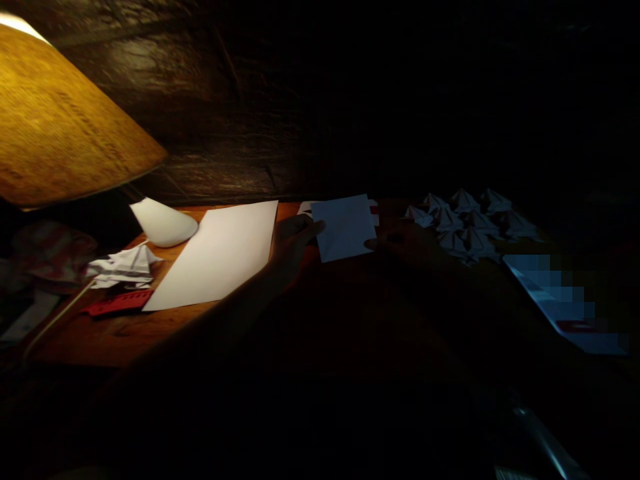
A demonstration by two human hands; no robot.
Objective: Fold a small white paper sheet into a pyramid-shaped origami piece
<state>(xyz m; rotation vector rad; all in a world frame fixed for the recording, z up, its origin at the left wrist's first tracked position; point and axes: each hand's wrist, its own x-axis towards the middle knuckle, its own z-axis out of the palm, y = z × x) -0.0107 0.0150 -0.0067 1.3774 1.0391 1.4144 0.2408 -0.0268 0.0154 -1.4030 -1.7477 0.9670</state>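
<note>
Mid-frame, the left hand (294, 239) and right hand (403, 244) pinch a paper square (345, 228) at opposite sides, apparently steadying it.

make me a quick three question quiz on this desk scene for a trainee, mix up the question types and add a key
1. Multiple choice: what do the left hand and the right hand both hold?
A) the red strip
B) the small paper
C) the curled sheet

2. True or false: the large white sheet lies to the left of the small paper in the view.

3. Fill the gap: the cluster of folded paper pieces is on the ____ side of the view.

Key: 1 B; 2 true; 3 right.
</note>
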